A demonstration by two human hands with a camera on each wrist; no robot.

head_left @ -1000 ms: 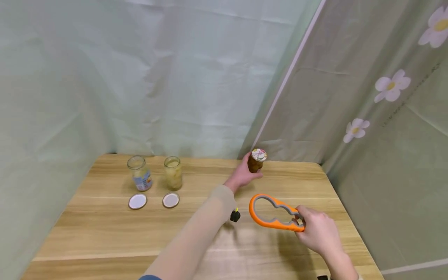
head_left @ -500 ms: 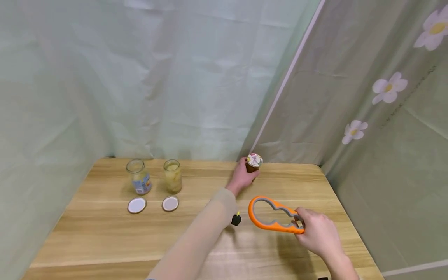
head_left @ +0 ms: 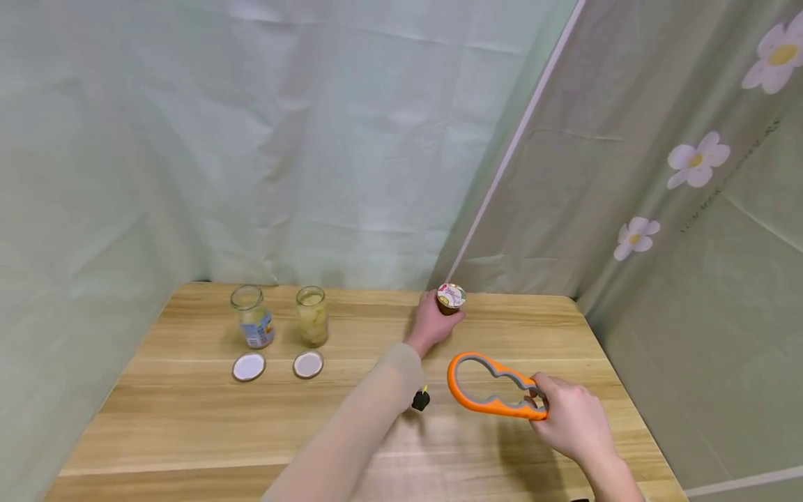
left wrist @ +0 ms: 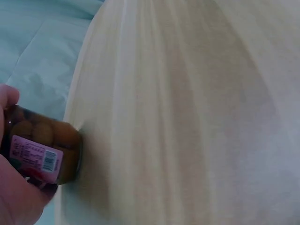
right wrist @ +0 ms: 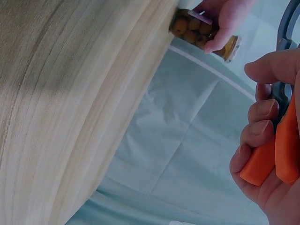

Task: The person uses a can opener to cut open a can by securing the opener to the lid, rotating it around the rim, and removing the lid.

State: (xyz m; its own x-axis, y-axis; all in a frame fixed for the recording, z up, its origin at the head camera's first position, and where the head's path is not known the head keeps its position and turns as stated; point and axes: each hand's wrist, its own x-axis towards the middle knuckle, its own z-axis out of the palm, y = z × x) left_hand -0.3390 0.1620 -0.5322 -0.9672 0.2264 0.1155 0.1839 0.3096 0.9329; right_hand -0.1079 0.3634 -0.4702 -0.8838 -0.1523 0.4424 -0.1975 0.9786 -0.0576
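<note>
At the back of the table, my left hand (head_left: 433, 322) grips a glass jar (head_left: 449, 307) with a patterned, flowery lid (head_left: 451, 295). Round brown pieces fill this jar, and a pink label (left wrist: 36, 158) with a barcode shows in the left wrist view. The jar's base is right at the tabletop, close to the rear edge. My right hand (head_left: 572, 417) grips the handle end of an orange jar opener (head_left: 461, 399) with grey scalloped inner edges. The opener's loop points left, above the table and away from the jar.
Two lidless glass jars stand at the back left: one with a blue label (head_left: 256, 328), one with pale contents (head_left: 312, 321). A lid lies in front of each, a white one (head_left: 249, 366) and a greyish one (head_left: 308, 364). Curtains (head_left: 351, 174) hang behind the table.
My left hand has brought the jar slightly left and nearer, and its lid now faces up more squarely. The right hand and the jar opener have stayed nearly still.
</note>
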